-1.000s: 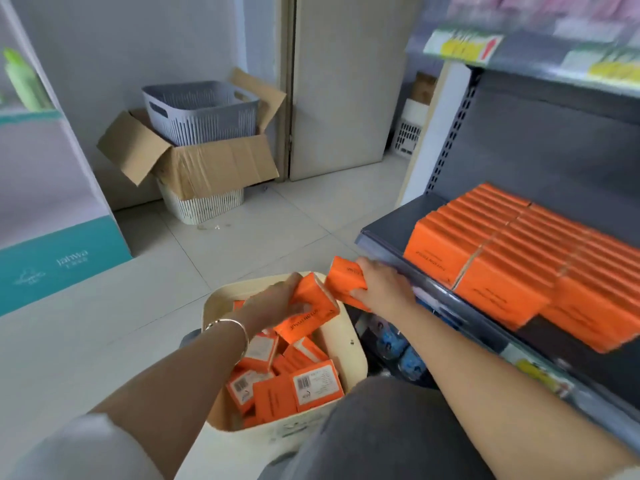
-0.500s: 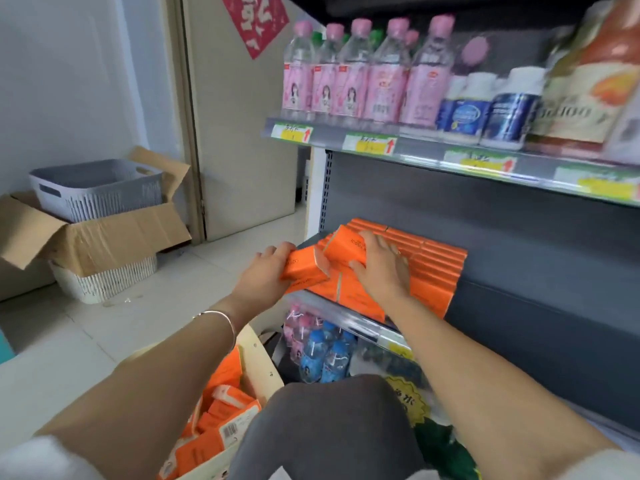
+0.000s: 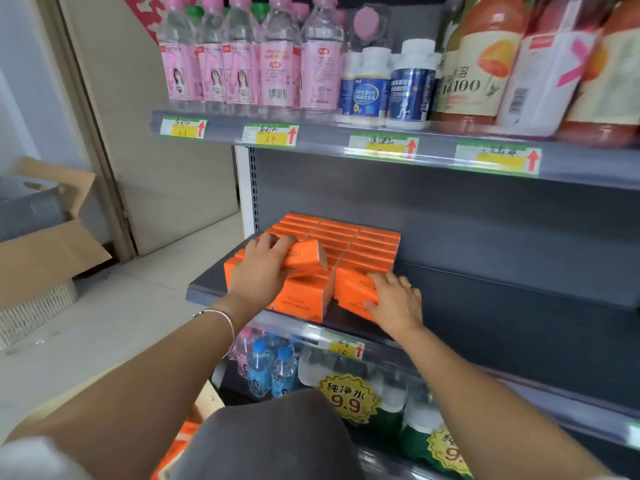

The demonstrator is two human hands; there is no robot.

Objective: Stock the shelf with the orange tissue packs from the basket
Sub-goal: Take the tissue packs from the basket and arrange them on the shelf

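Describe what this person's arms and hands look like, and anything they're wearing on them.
Both forearms are bare, and there are no gloves on the left hand or the right hand. A thin silver bangle circles the left wrist. A pale sleeve shows, blurred, at the upper left arm. A glint on a right finger may be a ring, but it is too small to tell.

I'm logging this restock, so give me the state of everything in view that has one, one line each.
left hand: grips the tilted pack
tilted pack: lifted above the rows, not placed
right hand: holds the front pack, fingers on top
front pack: sits at the right row's front
stocked packs: standing in rows on the shelf
cardboard box: flaps open
pink bottles: upright, capped
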